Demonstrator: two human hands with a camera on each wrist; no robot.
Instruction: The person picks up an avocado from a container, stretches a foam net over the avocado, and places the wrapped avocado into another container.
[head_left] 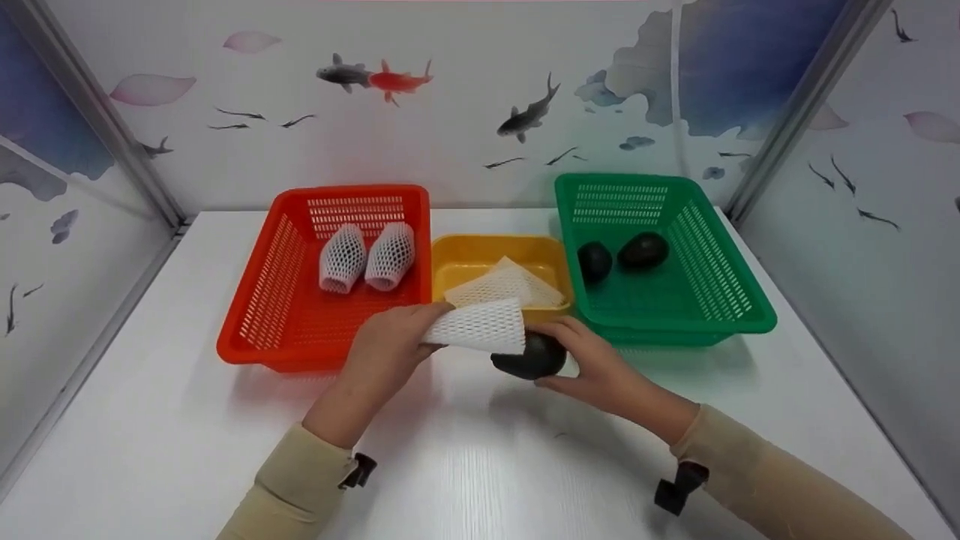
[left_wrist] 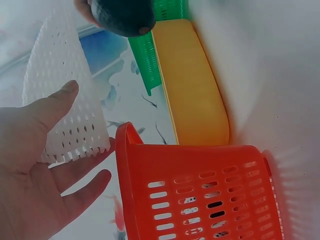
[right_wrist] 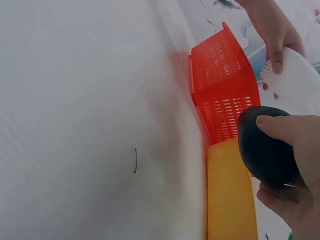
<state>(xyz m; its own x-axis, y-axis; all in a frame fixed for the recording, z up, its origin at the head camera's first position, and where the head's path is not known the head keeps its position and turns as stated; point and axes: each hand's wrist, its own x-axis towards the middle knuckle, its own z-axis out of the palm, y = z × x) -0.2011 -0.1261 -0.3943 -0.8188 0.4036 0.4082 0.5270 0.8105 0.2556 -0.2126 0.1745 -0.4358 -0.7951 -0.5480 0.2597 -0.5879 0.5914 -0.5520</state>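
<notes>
My left hand (head_left: pixel 390 345) pinches a white foam net sleeve (head_left: pixel 480 326) between thumb and fingers, above the table in front of the yellow tray (head_left: pixel 469 251). To its right, my right hand (head_left: pixel 596 367) grips a dark avocado (head_left: pixel 546 360), thumb on one side and fingers on the other. In the head view the sleeve's wide end overlaps part of the avocado. Both wrist views show a gap between the sleeve (left_wrist: pixel 62 95) and the avocado (right_wrist: pixel 267 150). More white net sleeves (head_left: pixel 502 283) lie flat in the yellow tray.
At left, a red basket (head_left: pixel 300 326) contains two sleeve-wrapped pieces (head_left: pixel 343 255). The green basket (head_left: pixel 660 300) at right contains two bare avocados (head_left: pixel 643 251). Patterned walls (head_left: pixel 465 142) enclose the white table (head_left: pixel 465 480) at the back and sides.
</notes>
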